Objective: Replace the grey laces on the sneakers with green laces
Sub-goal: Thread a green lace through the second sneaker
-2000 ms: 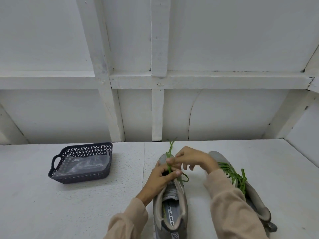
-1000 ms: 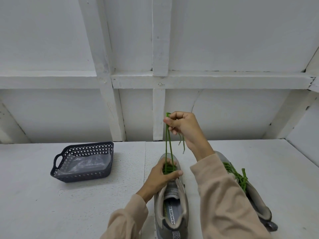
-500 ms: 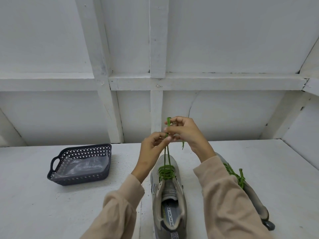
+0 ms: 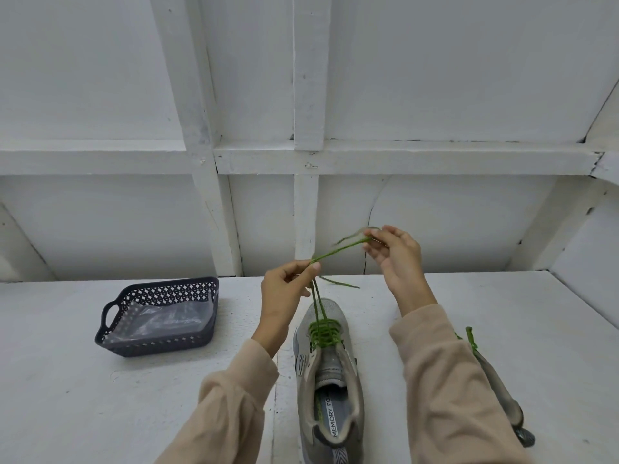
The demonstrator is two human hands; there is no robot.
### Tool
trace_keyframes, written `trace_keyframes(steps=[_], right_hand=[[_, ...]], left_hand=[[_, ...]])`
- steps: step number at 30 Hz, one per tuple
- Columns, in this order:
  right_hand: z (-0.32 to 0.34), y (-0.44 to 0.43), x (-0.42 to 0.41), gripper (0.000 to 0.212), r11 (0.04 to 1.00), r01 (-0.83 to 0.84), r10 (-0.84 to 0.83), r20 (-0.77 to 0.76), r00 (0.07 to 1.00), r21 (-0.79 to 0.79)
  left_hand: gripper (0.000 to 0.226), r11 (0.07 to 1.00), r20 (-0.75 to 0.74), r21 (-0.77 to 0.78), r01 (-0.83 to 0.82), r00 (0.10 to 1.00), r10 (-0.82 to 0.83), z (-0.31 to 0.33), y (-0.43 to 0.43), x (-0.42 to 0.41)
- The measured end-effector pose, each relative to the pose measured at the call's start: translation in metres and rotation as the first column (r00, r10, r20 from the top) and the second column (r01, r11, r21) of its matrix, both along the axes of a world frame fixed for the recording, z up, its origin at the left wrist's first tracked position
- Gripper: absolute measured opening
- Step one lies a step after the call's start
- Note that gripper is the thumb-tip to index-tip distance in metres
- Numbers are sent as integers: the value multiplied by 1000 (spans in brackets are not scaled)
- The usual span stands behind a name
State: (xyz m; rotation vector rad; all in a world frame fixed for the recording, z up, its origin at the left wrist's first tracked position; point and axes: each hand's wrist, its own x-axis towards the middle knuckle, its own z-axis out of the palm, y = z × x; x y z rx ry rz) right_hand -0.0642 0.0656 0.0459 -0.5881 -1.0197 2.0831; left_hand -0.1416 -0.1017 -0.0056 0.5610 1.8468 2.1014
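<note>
Now your left hand (image 4: 288,283) pinches the green lace (image 4: 338,251) just above the grey sneaker (image 4: 330,373) on the tabletop (image 4: 67,396), while your right hand (image 4: 395,257) pinches its end higher, right of that sneaker; the second sneaker (image 4: 505,403) lies to its right, the basket (image 4: 157,343) to its left

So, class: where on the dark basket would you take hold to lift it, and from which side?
Probably the cut-out handle at the left end of the basket, coming from the left: the slot lets you hook under the rim, and the sneaker lies on its other side.
</note>
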Motion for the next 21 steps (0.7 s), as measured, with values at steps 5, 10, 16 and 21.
trace_keyframes(steps=[5, 10, 16, 21], right_hand=[[-30, 27, 8, 18, 962, 109, -135, -89, 987, -249], [-48, 46, 19, 13, 897, 307, -339, -49, 940, -318], [-57, 52, 23, 26, 888, 437, -430, 81, 899, -145], [-53, 42, 26, 36, 941, 227, -291, 261, 921, 250]], left_hand=[[15, 997, 131, 79, -11, 991, 0, -4, -6, -7], [23, 993, 226, 113, 38, 972, -63, -12, -13, -16], [27, 986, 304, 131, 107, 942, -143, -16, -15, -23], [19, 995, 206, 8, 104, 973, -103, -17, -16, -24]])
